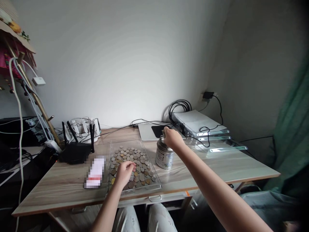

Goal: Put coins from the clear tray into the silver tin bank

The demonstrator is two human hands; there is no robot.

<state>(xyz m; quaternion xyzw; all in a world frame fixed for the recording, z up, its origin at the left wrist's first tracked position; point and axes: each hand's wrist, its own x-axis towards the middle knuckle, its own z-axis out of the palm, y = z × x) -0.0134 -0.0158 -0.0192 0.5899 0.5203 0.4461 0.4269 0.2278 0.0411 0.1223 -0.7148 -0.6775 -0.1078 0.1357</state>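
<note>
A clear, shallow plastic tray [156,184] lies on the desk, its floor covered with many coins [141,177] in silver, brass and brown tones. My left hand [125,172] is over the coins near the tray's middle, thumb and fingers drawn together; whatever is between them is hidden. To the right of the tray stands a round metal tin [164,157] with printed sides. Above its top, my right hand [172,138] is closed, with a small coin-like piece just showing at the fingertips. The hand partly covers the tin's top.
A phone [95,172], blurred out, lies left of the tray, near a black router [76,153]. Behind the tin is a silver laptop [146,132]. Stacked clear trays [217,140] and a coiled black cable [180,108] occupy the right rear. The desk's front edge [207,183] runs before my knees.
</note>
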